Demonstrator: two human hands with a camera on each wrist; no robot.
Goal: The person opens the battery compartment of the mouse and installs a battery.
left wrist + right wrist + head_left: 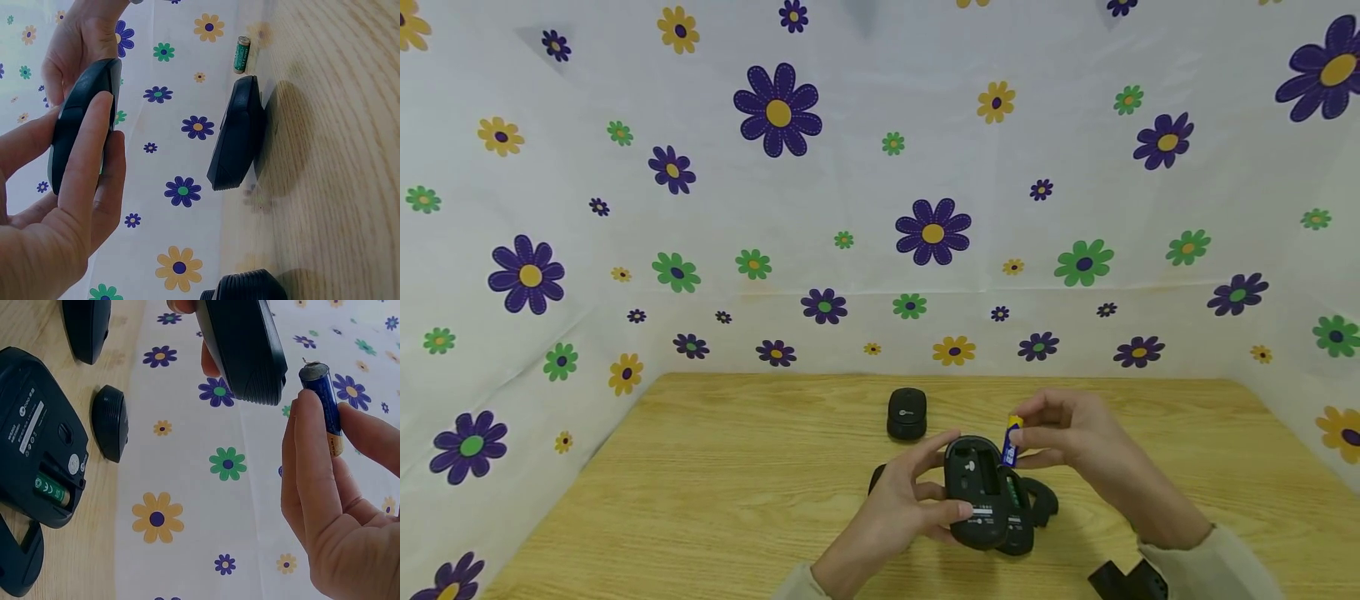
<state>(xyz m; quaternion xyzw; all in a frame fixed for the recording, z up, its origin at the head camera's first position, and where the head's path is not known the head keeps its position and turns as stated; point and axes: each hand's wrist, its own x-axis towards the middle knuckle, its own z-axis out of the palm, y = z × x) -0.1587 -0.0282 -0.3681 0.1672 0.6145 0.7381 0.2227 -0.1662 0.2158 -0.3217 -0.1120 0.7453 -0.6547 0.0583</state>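
My left hand (904, 500) grips a black computer mouse (976, 533), its underside and bare battery slot facing the head camera. Beside the mouse's far end, my right hand (1071, 435) pinches a blue-and-yellow battery (323, 394) between thumb and fingers. A gap shows between battery and mouse in the right wrist view. Below them on the table lies a second mouse (37, 425), bottom up, with a green battery (52, 489) in its slot. Next to it is a loose curved black cover (19, 556).
Farther back on the wooden table (737, 467) stands another black mouse (907, 412). One more mouse (876, 478) is mostly hidden behind my left hand. Dark pieces (1123, 581) lie by my right sleeve. A green battery (242, 55) appears near a mouse (237, 134). A flowered cloth (865, 192) hangs behind.
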